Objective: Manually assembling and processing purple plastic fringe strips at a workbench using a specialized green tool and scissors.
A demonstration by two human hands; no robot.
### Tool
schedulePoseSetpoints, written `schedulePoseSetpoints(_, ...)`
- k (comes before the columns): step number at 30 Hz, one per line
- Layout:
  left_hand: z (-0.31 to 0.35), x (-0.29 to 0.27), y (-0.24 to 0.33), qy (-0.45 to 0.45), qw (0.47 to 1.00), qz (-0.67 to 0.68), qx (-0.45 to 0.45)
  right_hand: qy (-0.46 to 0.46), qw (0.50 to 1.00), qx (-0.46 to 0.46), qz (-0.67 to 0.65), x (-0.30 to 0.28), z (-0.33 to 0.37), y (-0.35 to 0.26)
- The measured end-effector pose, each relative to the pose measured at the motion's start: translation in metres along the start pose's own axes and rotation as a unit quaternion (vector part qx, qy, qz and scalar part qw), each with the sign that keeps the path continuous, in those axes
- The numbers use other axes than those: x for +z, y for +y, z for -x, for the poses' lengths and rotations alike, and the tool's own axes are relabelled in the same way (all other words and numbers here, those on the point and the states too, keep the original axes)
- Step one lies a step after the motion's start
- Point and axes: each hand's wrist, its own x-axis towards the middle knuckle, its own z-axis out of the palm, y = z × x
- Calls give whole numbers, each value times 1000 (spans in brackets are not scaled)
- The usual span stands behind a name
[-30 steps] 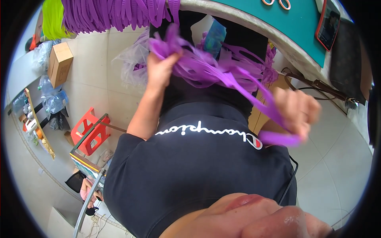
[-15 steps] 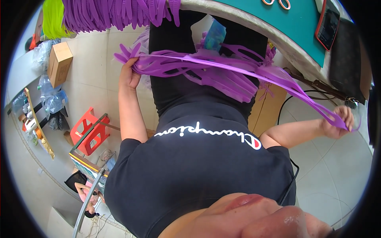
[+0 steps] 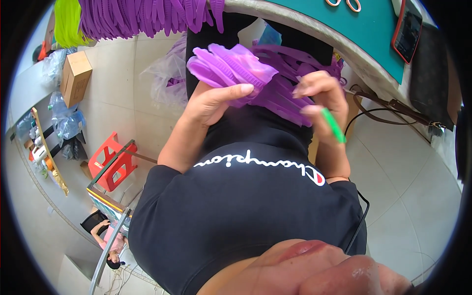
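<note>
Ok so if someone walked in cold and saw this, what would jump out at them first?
Probably the bundle of purple straps, gripped in the left hand in front of the black shirt, with the right hand at its other end pinching a small green stick. More purple strips hang along the top edge beside a neon-green bunch, and a red stool stands on the floor at the left.

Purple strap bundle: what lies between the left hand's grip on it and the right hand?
In the head view, more purple straps span from the left hand to the right hand; the right also holds a green strip.
</note>
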Motion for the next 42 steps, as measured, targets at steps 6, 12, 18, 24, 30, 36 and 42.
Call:
schedulePoseSetpoints(6, -4, 13, 0, 45, 999, -4, -13, 24, 1000, 16, -1, 27, -8, 17)
schedulePoseSetpoints(12, -4, 22, 1, 41, 998, 4, 40, 62, 995, 45, -64, 31, -8, 23)
schedulePoseSetpoints(18, -4, 23, 2, 51, 998, 8, 42, 64, 995, 36, -72, 31, -7, 24)
schedulePoseSetpoints(24, -3, 23, 1, 42, 998, -12, 35, 68, 993, 44, -87, 34, -7, 23)
schedulePoseSetpoints(30, -4, 24, -3, 38, 997, -18, 62, 61, 997, 24, 47, 32, -7, 21)
schedulePoseSetpoints(36, 1, 22, -2, 57, 994, -39, 85, 112, 922, -176, 327, 15, -19, 23)
schedulePoseSetpoints(42, 9, -14, 22, -268, 920, -231, -168, 353, 854, -214, 316, -74, -46, 5)
